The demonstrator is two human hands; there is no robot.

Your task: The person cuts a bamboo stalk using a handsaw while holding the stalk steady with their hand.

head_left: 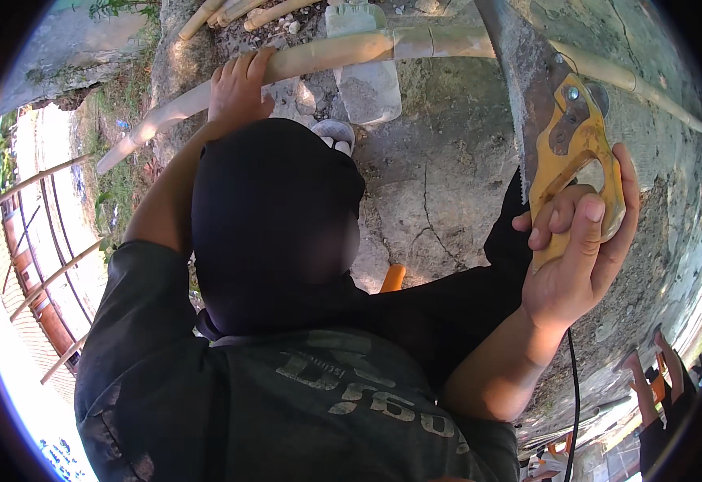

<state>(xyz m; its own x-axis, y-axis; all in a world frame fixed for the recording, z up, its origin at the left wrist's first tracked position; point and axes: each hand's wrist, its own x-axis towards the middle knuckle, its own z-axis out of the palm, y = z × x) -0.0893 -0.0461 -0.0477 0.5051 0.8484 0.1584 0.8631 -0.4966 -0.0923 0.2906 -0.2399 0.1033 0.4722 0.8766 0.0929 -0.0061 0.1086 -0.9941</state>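
A long bamboo pole (327, 55) runs across the far side, bending with the lens, over a pale, worn block (371, 92). My left hand (242, 87) grips the pole left of the block, fingers wrapped over its top. Raised at the right, my right hand (580, 241) is closed round the yellow handle of a hand saw (560, 112). Its wide, rusty blade points up and away, its toothed edge facing left. The blade passes in front of the pole in this view; whether they touch I cannot tell. The blade's tip is cut off by the frame's edge.
More bamboo poles (198, 18) lie at the far left. Cracked concrete ground (447, 185) spreads before me. My foot in a sandal (335, 135) is near the block. An orange object (393, 278) shows by my leg. Another person's limbs (656, 386) appear lower right, near a black cable (574, 394).
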